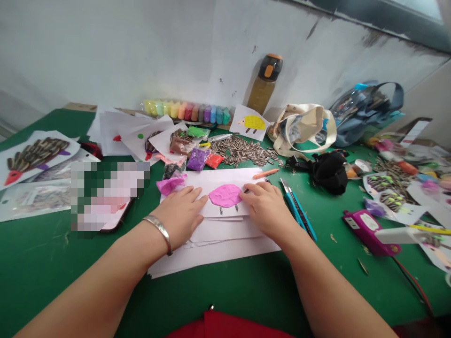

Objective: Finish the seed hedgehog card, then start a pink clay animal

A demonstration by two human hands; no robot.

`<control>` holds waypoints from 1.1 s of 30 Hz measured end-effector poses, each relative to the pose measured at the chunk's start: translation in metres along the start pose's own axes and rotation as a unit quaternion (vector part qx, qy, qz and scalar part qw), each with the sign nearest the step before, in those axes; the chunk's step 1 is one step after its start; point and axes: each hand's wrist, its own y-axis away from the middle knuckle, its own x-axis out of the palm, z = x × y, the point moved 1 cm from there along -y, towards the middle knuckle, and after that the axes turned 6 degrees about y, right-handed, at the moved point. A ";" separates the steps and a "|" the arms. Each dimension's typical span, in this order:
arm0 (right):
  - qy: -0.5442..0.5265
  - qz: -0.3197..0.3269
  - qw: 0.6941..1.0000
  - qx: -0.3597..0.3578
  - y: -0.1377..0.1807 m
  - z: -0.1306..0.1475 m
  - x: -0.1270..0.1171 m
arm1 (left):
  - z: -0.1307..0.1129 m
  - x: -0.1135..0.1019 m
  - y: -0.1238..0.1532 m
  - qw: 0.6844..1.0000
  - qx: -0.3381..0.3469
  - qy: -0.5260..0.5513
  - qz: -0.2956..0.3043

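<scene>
A flattened oval of pink modelling clay (225, 195) lies on a sheet of white paper (214, 211), with short dark drawn legs below it. My left hand (183, 211), with a silver bangle at the wrist, rests open on the paper left of the clay. Its fingertips come close to the clay's edge. On the other side, my right hand (266, 204) lies with its thumb at the clay's right edge and its fingers bent but apart. A small dark mark shows by those fingertips; I cannot tell what it is. Crumpled pink clay wrapping (171, 183) sits beyond my left hand.
Blue cutters (299, 211) and an orange pencil (265, 173) lie to the right. Sunflower seeds (243, 150), clay packets (198, 159) and a bottle (264, 84) are behind. A pixelated phone (116, 211) is at left, a magenta glue gun-like device (369, 230) at right.
</scene>
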 end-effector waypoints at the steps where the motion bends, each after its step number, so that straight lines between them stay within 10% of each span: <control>1: 0.011 0.009 1.000 -0.005 0.001 0.001 -0.001 | 0.000 0.000 0.000 1.000 0.003 -0.002 0.001; 33: 0.022 0.028 0.999 -0.031 0.005 0.007 -0.001 | -0.004 -0.001 -0.002 0.999 -0.017 -0.012 0.029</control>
